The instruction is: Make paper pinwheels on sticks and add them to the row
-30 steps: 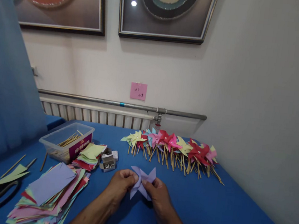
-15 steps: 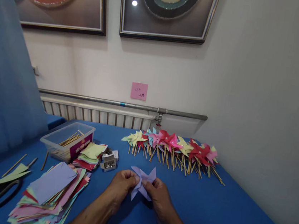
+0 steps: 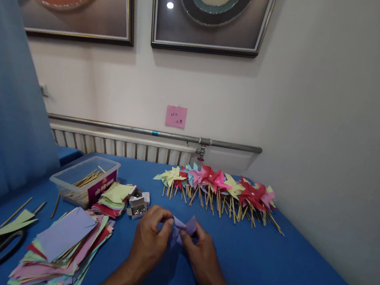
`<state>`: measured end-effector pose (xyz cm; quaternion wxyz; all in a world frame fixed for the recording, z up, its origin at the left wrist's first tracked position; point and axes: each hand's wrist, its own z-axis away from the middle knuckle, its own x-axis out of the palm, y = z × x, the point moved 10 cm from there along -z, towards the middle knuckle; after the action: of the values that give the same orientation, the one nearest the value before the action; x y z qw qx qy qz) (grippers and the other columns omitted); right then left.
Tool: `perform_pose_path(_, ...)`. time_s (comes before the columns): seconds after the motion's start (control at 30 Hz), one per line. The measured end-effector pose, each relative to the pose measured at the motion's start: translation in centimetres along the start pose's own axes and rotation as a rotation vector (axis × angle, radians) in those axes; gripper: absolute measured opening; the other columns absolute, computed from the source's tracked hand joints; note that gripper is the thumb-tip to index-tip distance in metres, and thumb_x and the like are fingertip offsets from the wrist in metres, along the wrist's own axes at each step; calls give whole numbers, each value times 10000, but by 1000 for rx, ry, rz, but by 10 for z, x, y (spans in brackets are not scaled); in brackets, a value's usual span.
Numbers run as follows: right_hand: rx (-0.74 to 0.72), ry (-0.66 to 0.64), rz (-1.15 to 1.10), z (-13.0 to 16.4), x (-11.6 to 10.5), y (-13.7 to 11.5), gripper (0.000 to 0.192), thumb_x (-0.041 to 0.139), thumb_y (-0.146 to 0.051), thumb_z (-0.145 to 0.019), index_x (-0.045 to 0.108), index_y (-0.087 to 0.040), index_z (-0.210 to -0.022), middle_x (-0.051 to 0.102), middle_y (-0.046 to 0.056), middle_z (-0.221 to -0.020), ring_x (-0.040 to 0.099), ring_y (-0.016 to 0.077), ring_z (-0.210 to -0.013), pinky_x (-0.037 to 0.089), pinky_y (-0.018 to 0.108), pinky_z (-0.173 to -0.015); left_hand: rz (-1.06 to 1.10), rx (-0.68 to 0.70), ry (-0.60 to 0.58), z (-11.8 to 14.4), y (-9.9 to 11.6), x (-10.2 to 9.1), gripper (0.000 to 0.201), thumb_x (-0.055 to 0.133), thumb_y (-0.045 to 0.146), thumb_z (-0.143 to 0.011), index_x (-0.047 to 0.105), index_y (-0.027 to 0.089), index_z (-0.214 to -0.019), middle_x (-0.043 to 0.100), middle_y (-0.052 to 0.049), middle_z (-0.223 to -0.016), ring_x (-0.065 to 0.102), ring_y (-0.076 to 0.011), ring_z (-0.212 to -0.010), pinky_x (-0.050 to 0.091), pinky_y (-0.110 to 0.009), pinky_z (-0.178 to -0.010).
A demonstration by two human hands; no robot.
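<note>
A purple paper pinwheel (image 3: 180, 226) is held between my two hands above the blue tablecloth, its folded blades partly hidden by my fingers. My left hand (image 3: 152, 232) pinches its left side, thumb against the bent fingers. On the other side, my right hand (image 3: 200, 249) grips the paper with the thumb in front and the fingers behind. Just beyond my left hand stands a small open box of shiny metal pins (image 3: 138, 210). To the left lies a stack of coloured paper (image 3: 66, 233), a purple sheet on top.
Several finished pinwheels (image 3: 219, 182) on sticks lie in a row at the back. A clear plastic box (image 3: 84, 178) holds wooden sticks. Smaller paper squares (image 3: 115, 196) sit beside it. Black-handled scissors (image 3: 2, 249) rest at the left under a pale green strip (image 3: 5, 230).
My left hand has rolled over, its knuckles higher and the thumb now upright against the paper. The pinwheel has tilted, and its blades show less openly.
</note>
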<state>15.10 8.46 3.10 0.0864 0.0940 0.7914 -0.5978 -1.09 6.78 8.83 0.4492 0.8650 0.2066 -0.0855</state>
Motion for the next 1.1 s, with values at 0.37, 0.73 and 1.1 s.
perform_pose_path(0.37,-8,-28,52,0,4,-2,226,584,-395,-844,647,-182,-801,639,0,-716,539,181,-700,417,267,-658,-417,494,-88,20,43,17,246,491,150,-927,699,236,-1025,626,-112,-1259,586,-262,-1108,482,-445,-901)
perform_pose_path(0.73,-20,-69,79,4,8,-11,198,575,-345,-846,671,-172,-839,671,-2,-740,546,171,-703,412,252,-645,-399,482,-86,20,36,18,240,498,158,-922,690,229,-1047,615,-118,-1281,593,-253,-1065,490,-440,-881)
perform_pose_path(1.1,8,-58,-3,1,7,-1,150,583,-290,-813,663,-165,-821,634,-5,-729,523,175,-712,411,252,-640,-462,558,-102,24,43,24,239,490,144,-918,705,222,-987,646,-117,-1256,606,-258,-1058,485,-439,-887)
